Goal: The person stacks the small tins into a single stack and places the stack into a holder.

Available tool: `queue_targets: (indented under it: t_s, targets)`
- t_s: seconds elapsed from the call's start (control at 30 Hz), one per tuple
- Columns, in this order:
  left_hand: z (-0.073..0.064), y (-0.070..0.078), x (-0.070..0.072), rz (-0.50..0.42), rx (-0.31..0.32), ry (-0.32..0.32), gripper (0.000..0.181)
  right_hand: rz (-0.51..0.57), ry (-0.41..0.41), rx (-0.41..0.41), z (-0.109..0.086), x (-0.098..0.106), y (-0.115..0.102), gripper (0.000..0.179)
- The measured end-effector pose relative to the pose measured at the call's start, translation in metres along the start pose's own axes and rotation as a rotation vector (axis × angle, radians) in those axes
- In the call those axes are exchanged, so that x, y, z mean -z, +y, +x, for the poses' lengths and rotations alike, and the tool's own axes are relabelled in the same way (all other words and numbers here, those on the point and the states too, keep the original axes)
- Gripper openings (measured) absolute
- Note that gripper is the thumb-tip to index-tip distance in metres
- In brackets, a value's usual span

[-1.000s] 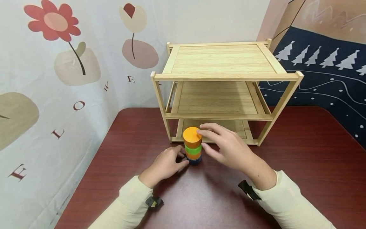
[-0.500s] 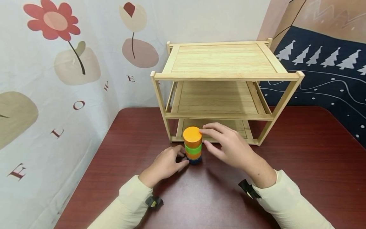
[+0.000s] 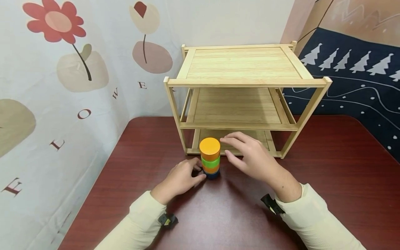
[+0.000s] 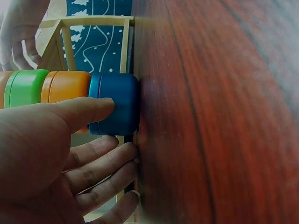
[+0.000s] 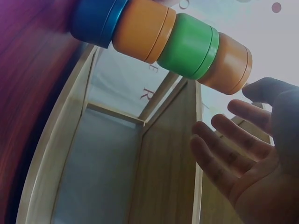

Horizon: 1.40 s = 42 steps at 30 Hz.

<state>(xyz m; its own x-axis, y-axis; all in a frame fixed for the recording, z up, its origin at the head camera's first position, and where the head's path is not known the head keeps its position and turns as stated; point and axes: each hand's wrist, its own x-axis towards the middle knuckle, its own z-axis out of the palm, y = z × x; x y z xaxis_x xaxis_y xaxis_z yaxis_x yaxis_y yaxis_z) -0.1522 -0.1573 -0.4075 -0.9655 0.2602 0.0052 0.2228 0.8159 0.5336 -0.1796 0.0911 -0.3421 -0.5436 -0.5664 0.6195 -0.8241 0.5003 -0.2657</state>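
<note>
A stack of round lidded tins stands upright on the table in the head view. From the bottom up come a dark blue tin (image 4: 119,105), an orange tin (image 5: 145,30), a green tin (image 3: 210,163) and another orange tin (image 3: 210,147). My left hand (image 3: 179,178) is at the base on the left, thumb lying against the blue tin and the other fingers loosely extended beside it. My right hand (image 3: 253,156) hovers right of the top orange tin, fingers loosely spread and holding nothing. A small gap separates it from the stack in the head view.
A wooden shelf rack (image 3: 247,83) with three levels stands just behind the stack. Red-brown tabletop (image 3: 140,146) surrounds it. A flower-printed cloth (image 3: 93,62) hangs at left and back; a dark cloth with white trees (image 3: 350,80) hangs at right.
My right hand has drawn back slightly to the right from the top orange tin, which its fingertips overlapped before. My left hand and the stack have stayed in place.
</note>
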Motion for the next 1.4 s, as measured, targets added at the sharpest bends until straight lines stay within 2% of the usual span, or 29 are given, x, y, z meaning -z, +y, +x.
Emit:
queue_targets:
  t_s: [0.23, 0.5, 0.9, 1.4]
  targets:
    - [0.0, 0.0, 0.0, -0.007, 0.006, 0.001, 0.027, -0.008, -0.004, 0.0, 0.001, 0.0, 0.003, 0.032]
    - [0.0, -0.001, 0.0, -0.004, 0.015, 0.0, 0.028, 0.014, -0.053, -0.061, 0.001, -0.002, 0.004, 0.033]
    - [0.001, -0.001, -0.001, 0.002, 0.016, -0.001, 0.028, 0.049, -0.202, -0.207, 0.0, -0.006, 0.006, 0.037]
    - [0.0, 0.001, 0.0, -0.001, 0.013, -0.005, 0.027, 0.069, -0.258, -0.228, -0.005, -0.015, 0.011, 0.039]
